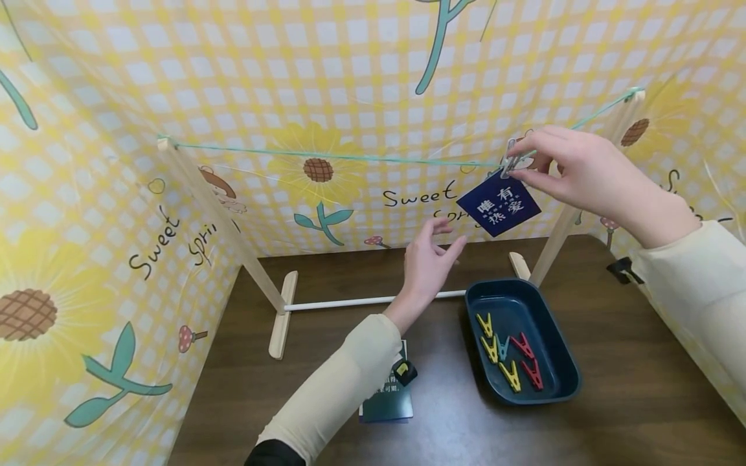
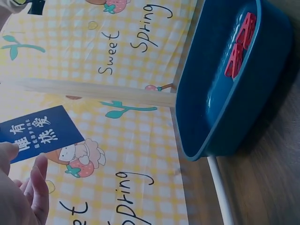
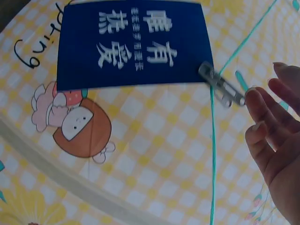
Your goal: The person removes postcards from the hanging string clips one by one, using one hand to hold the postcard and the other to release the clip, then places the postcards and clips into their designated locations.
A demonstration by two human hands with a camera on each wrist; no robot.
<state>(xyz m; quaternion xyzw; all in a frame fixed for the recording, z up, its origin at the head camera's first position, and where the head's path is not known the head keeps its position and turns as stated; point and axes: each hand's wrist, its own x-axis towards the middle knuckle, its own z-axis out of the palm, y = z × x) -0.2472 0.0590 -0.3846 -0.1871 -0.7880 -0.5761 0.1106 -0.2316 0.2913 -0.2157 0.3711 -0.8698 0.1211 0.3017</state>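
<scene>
A dark blue card (image 1: 498, 206) with white characters hangs by one corner from the green string (image 1: 373, 158). A grey clip (image 3: 221, 84) bites that corner at the string. My right hand (image 1: 577, 165) is beside the clip; in the right wrist view a fingertip (image 3: 252, 95) is at the clip's handle end, thumb and fingers apart. My left hand (image 1: 428, 255) is below and left of the card, fingers loosely spread and holding nothing. In the left wrist view the left hand (image 2: 23, 187) overlaps the card's lower edge; whether they touch I cannot tell.
Wooden posts (image 1: 224, 223) hold the string, joined by a white rod (image 1: 344, 302) near the table. A dark blue tray (image 1: 559, 353) at right holds several yellow, red and green clips (image 1: 509, 375). Under my left forearm lie cards (image 1: 387, 404). Patterned cloth (image 1: 350, 58) hangs behind.
</scene>
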